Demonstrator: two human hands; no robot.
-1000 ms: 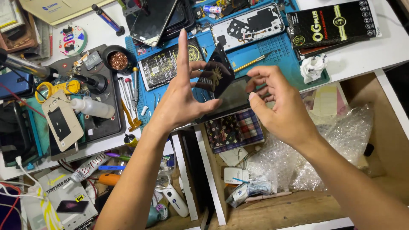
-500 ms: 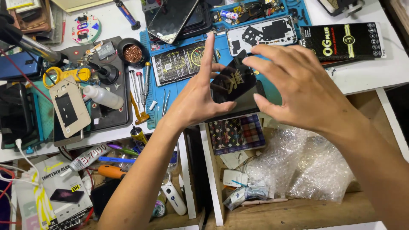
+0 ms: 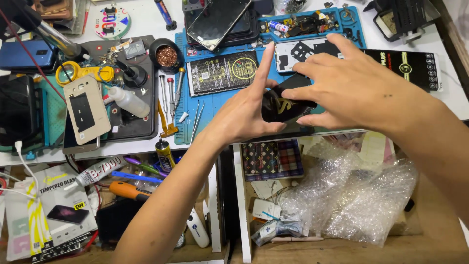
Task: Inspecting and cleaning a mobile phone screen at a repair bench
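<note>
Both of my hands hold a black phone-sized piece (image 3: 283,105) with a gold pattern, just above the front edge of the blue work mat (image 3: 215,105). My left hand (image 3: 242,115) grips its left side, index finger stretched straight up. My right hand (image 3: 351,90) covers its right side from above, fingers curled over the top edge. Most of the black piece is hidden under my right hand. A black printed packet (image 3: 222,72) lies flat on the mat just left of my left hand.
Tweezers and screwdrivers (image 3: 171,98) lie on the mat's left. A beige phone back (image 3: 87,111), a small bottle (image 3: 128,101) and a dark phone (image 3: 217,20) sit on the bench. Open drawers below hold bubble wrap (image 3: 356,195), a patterned case (image 3: 272,159) and glue tubes (image 3: 97,170).
The hands and black piece have come closer together over the mat's front edge. My right hand now covers more of the piece. The view has shifted slightly downward.
</note>
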